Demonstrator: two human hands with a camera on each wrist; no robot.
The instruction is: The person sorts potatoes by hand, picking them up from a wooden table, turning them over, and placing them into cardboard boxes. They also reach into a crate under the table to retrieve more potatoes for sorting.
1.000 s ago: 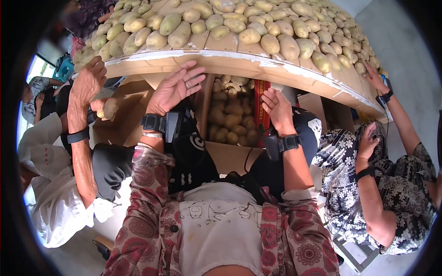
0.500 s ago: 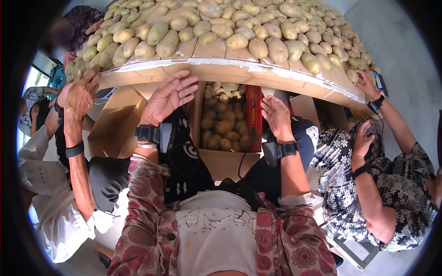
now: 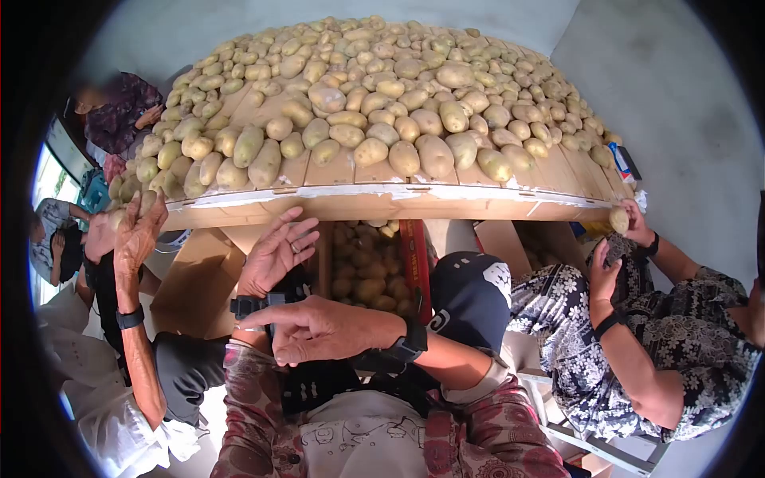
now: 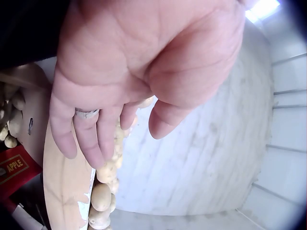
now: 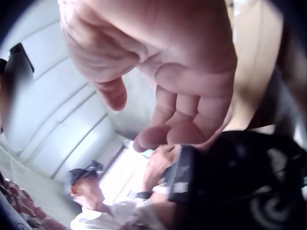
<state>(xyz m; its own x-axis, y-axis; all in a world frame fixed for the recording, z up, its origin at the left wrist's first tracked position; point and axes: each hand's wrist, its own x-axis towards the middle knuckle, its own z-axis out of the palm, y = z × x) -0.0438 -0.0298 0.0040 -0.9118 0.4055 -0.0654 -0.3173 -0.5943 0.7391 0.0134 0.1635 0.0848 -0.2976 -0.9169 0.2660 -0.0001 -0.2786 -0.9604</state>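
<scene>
My left hand (image 3: 279, 253) is held palm up below the cardboard-covered table's front edge (image 3: 358, 209), fingers spread and nothing in it. In the left wrist view the same hand (image 4: 139, 62) wears a ring and hangs beside the edge. My right hand (image 3: 335, 327) lies across my left wrist in the head view, its index finger stretched toward the band; whether it touches is unclear. The right wrist view shows that hand (image 5: 158, 62) empty, with fingers loosely bent. Many potatoes (image 3: 434, 155) cover the table top.
Under the table stands a box with a red side (image 3: 415, 267), holding potatoes (image 3: 370, 288). An open cardboard box (image 3: 195, 279) is left of it. A person on the left has hands (image 3: 137, 235) at the edge; one on the right holds a potato (image 3: 619, 220).
My right hand has swung left from beside the potato box to my left wrist. The view has tilted up, showing more of the table. The right-hand neighbour's hand has drawn back with a potato.
</scene>
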